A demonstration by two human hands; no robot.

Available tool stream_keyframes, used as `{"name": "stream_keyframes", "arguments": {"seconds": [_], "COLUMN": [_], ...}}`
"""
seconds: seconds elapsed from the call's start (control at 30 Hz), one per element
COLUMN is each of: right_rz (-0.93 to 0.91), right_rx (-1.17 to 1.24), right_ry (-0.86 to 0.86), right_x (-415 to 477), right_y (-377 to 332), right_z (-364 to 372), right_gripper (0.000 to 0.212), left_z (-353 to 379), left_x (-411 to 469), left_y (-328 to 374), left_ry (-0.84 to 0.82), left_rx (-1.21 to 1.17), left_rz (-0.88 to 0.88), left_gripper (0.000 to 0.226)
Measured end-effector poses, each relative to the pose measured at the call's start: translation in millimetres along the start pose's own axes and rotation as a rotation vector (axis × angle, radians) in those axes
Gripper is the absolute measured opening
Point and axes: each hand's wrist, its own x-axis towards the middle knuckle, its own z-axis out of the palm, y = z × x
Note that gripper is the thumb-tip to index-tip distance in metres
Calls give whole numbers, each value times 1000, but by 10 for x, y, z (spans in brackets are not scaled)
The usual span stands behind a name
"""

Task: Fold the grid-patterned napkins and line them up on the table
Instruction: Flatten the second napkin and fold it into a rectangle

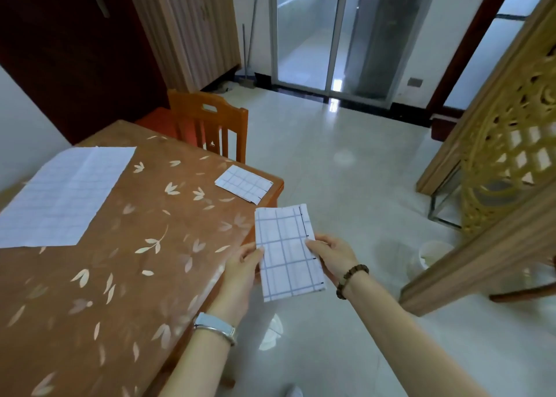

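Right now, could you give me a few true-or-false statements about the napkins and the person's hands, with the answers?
1. The left hand and right hand both pinch the held napkin. True.
2. The held napkin lies flat on the table. False: it is held in the air at the table's edge, mostly over the floor.
3. A second folded napkin rests near the table's far right corner. True.
4. The large napkin on the table's left is folded small. False: it lies spread open.
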Motion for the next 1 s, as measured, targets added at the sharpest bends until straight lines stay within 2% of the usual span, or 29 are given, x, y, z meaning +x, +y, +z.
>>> {"name": "stream_keyframes", "arguments": {"seconds": [0.23,0.67,0.87,1.0], "right_rz": [54,140,125,128], "right_rx": [-79,-369,-517,-579], "right_ry": [-121,-395,-455,-494], "right_x": [445,1734,2126,2246], "right_y": [-43,-316,-394,-299], "right_z": [275,554,708,821], "right_gripper": [12,25,10,14], "left_z": [-190,28,141,109], "left_x": [312,1044,1124,1211], "left_y": [-8,36,36,-122], "left_ry": [135,456,571,649], "left_rx": [-32,-188,-213,-190], "left_rz": [-72,-134,-147,-198], "left_gripper": [14,14,15,17]}}
